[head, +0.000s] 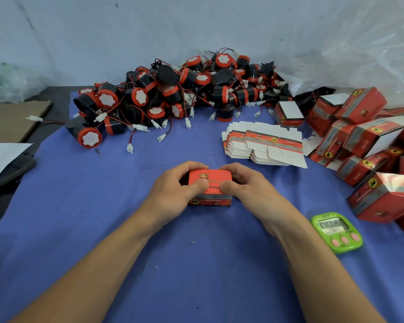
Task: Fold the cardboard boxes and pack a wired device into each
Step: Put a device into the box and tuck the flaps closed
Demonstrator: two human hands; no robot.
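From the head view, a red box [210,183] sits on the blue cloth [103,206] at the middle. The left hand [173,190] and the right hand [245,187] grip its two ends, thumbs pressing on top. Behind lies a heap of wired devices [173,94]; flat boxes [264,143] lie just right, packed boxes [364,141] farther right, and a green timer [336,231] near the right wrist.
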